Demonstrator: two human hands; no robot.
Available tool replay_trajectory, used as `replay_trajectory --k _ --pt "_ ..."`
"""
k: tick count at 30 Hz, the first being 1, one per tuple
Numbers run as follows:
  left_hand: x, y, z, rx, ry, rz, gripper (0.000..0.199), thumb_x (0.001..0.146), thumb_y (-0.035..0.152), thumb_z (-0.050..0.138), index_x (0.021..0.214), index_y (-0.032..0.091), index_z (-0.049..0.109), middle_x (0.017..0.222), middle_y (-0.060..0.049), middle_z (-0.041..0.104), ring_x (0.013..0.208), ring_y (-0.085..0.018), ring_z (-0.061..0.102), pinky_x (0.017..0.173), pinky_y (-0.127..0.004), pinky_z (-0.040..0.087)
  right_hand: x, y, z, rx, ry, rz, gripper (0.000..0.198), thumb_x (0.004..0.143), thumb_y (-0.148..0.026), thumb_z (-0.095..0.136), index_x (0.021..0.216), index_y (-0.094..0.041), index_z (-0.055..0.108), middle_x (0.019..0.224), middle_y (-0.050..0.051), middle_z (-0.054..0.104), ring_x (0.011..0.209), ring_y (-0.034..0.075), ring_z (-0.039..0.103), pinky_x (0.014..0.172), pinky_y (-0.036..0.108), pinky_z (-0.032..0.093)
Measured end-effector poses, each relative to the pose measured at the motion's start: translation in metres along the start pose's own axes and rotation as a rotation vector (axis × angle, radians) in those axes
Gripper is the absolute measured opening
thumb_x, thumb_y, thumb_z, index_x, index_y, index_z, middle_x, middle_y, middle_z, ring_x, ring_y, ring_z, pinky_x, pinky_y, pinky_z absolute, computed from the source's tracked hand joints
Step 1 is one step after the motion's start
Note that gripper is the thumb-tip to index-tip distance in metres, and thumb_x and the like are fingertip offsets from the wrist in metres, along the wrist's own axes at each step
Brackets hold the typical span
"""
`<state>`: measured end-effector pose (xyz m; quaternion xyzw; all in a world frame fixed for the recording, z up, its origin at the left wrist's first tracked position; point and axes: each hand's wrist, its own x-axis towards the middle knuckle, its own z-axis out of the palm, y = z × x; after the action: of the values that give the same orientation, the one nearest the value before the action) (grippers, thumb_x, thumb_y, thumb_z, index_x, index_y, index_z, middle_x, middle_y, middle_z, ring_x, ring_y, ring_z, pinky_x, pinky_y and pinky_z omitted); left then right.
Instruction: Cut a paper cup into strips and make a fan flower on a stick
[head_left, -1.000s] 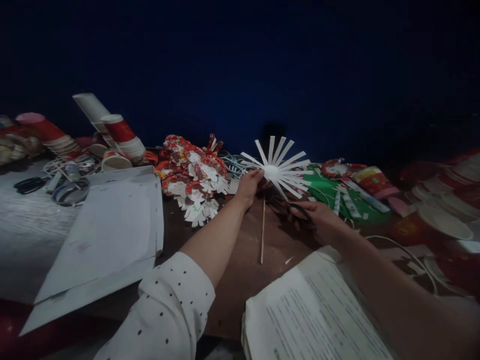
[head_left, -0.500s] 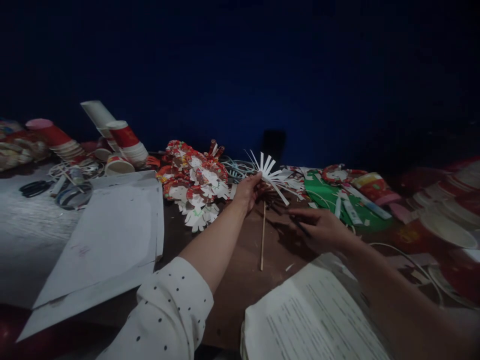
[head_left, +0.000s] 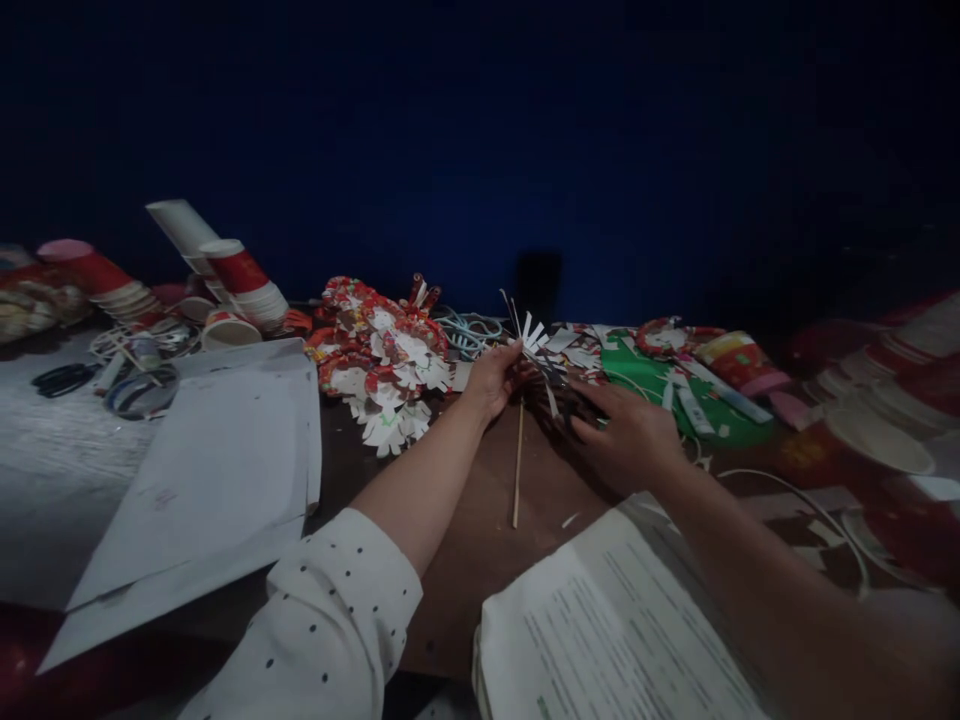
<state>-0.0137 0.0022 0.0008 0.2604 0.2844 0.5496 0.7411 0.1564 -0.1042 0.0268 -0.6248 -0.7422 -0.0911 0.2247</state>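
My left hand (head_left: 493,380) is closed, pinching a white paper piece cut into a fan of narrow strips (head_left: 534,335). Several strips spread up and to the right from the fingertips. In my right hand (head_left: 626,430) are dark-handled scissors (head_left: 559,383), their blades at the lower right strips; how far the blades are parted is hard to make out. A thin wooden stick (head_left: 517,470) runs down from beneath my left hand toward me over the brown table (head_left: 457,540).
Red-and-white paper flower decorations (head_left: 390,350) are piled left of my hands. Stacked paper cups (head_left: 244,285) and white sheets (head_left: 217,460) lie farther left. Right are a green sheet (head_left: 630,365) with glue tubes and more cups (head_left: 877,435). A printed paper stack (head_left: 600,630) lies in front.
My right hand has moved left and up, bringing the scissors to the paper strips. My left hand keeps its hold. The view has shifted slightly.
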Motion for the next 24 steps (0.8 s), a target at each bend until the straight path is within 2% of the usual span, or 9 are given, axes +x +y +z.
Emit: replay_trajectory --k 6,15,24 --pt "-0.003 0.0 0.003 -0.007 -0.018 -0.033 0.008 0.078 0.016 0.067 0.073 0.013 0.061 0.062 0.002 0.06 0.055 -0.006 0.055 0.054 -0.016 0.044 0.0 0.001 0.002 0.0 -0.044 0.002 0.043 0.082 -0.04 0.057 0.123 -0.031 0.063 0.111 0.003 0.07 0.095 0.025 0.066 0.072 0.032 0.049" --pt "-0.006 0.0 0.005 0.03 -0.06 -0.072 0.007 0.079 0.013 0.065 0.074 0.011 0.06 0.063 0.0 0.06 0.057 -0.007 0.057 0.058 -0.017 0.048 0.0 0.003 0.002 0.082 -0.095 0.003 0.042 0.084 -0.039 0.054 0.124 -0.031 0.062 0.113 0.003 0.07 0.098 0.024 0.066 0.078 0.032 0.048" --pt "-0.008 -0.001 0.006 0.04 -0.096 -0.087 0.008 0.077 0.008 0.066 0.072 0.011 0.06 0.064 0.001 0.06 0.059 -0.007 0.059 0.063 -0.018 0.05 0.001 0.01 0.004 0.134 -0.142 -0.127 0.037 0.086 -0.034 0.05 0.118 -0.023 0.066 0.107 0.008 0.071 0.093 0.022 0.064 0.08 0.03 0.047"
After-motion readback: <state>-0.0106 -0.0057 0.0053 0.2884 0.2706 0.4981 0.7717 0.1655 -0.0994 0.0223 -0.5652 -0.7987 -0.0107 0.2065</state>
